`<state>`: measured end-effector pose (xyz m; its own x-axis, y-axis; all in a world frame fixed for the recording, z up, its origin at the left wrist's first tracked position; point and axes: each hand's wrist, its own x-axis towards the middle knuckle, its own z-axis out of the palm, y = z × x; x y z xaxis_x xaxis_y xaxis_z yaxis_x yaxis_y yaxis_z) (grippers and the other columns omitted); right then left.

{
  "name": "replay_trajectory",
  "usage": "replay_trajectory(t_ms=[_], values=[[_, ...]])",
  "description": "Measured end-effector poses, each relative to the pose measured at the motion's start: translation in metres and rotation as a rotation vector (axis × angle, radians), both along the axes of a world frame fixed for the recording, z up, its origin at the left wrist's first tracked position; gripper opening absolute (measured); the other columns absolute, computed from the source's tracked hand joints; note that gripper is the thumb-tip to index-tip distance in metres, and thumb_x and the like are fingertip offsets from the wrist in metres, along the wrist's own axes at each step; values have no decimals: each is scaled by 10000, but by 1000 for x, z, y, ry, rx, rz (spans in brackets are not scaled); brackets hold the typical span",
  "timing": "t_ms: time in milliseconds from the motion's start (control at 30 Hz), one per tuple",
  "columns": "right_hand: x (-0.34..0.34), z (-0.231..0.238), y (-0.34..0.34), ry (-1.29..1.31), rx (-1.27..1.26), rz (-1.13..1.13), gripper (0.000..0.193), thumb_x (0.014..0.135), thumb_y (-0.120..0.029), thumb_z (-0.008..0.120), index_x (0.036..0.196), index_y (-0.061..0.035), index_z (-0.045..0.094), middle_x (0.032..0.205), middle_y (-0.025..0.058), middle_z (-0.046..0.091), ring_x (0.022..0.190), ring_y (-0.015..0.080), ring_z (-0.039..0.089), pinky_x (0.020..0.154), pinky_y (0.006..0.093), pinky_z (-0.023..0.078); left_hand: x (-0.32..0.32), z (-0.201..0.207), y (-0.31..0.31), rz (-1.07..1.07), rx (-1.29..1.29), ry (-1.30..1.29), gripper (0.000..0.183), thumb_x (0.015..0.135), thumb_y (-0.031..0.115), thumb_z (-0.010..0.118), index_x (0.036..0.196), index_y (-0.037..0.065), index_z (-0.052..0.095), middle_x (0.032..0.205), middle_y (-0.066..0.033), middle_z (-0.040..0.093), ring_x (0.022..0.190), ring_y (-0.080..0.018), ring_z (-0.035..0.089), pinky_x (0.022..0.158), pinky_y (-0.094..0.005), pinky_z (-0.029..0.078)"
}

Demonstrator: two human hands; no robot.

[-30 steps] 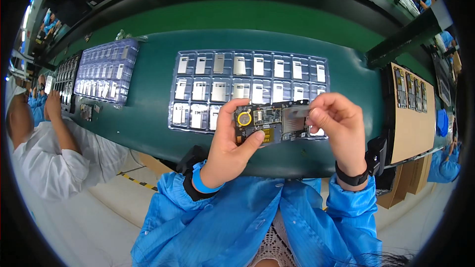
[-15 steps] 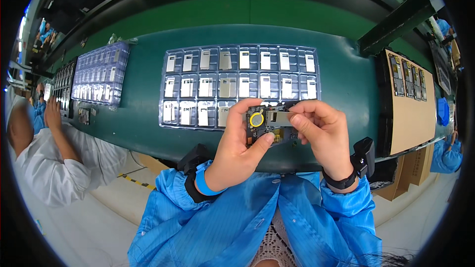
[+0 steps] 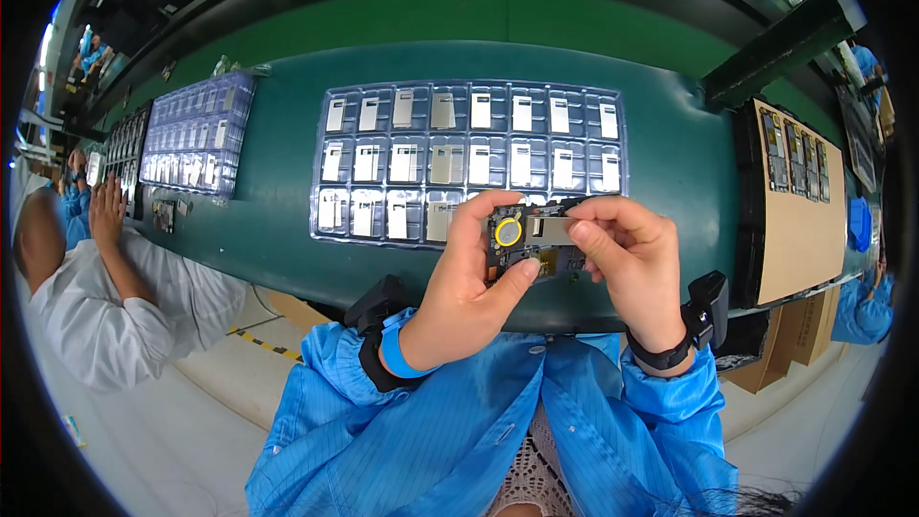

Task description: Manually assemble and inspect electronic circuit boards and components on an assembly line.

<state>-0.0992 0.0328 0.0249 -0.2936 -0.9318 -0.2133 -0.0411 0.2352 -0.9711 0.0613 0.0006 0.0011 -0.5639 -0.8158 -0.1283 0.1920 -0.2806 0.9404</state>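
My left hand (image 3: 461, 278) is closed around the left part of a dark circuit board (image 3: 499, 257), its thumb along the near edge. The board carries a round silver part with a yellow rim (image 3: 508, 232) and a gold-coloured patch (image 3: 547, 263). Between the thumb and forefinger of my right hand (image 3: 627, 254) is a thin silver metal plate (image 3: 549, 231) with a small slot at its left end. That plate lies over the board's upper right part; whether it touches the board I cannot tell. My right fingers hide its right end.
A clear plastic tray (image 3: 316, 172) with rows of similar silver plates lies beyond my hands. Further left stands a purple-tinted tray stack (image 3: 196, 134). On the right, several boards (image 3: 796, 155) rest on a brown panel (image 3: 790, 239). A person in white (image 3: 129, 297) works at left.
Both hands, with the board and the plate, have shifted slightly to the right in the picture. The plate still lies over the board, now nearly level.
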Motion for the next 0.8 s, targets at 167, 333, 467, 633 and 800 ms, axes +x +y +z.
replay_trajectory(t_ms=[167,333,467,633,800], values=[[2,-2,0,24,7,-20,90,777,-39,639,859,-3,634,625,0,576,530,41,489,476,189,409,0,1,-1,-2,-13,7,490,836,-51,482,1256,57,253,1070,-82,460,955,-99,467,810,-239,414],[8,-10,1,101,-151,-153,115,727,-34,687,808,13,619,665,44,620,567,65,551,520,203,453,-2,0,1,15,-25,56,438,858,-19,479,1236,47,268,1069,-81,461,953,-102,468,814,-238,414],[10,-9,2,181,-151,-146,117,709,-27,696,774,20,610,670,68,629,564,73,568,512,207,458,-2,-3,0,59,-71,39,349,874,18,490,1176,34,317,1050,-73,459,945,-98,463,820,-239,411],[16,-4,1,304,-202,-132,105,694,-19,695,747,18,611,651,78,609,535,107,578,485,216,456,0,-9,1,122,-122,-60,301,872,14,498,1131,36,347,969,-45,458,862,-71,459,742,-212,412],[16,1,4,391,-273,-138,99,681,-26,698,742,-6,623,639,75,586,507,130,566,462,230,446,-4,-3,5,168,-81,-17,286,864,-6,501,1104,51,356,851,-8,453,712,-31,418,587,-180,361]])
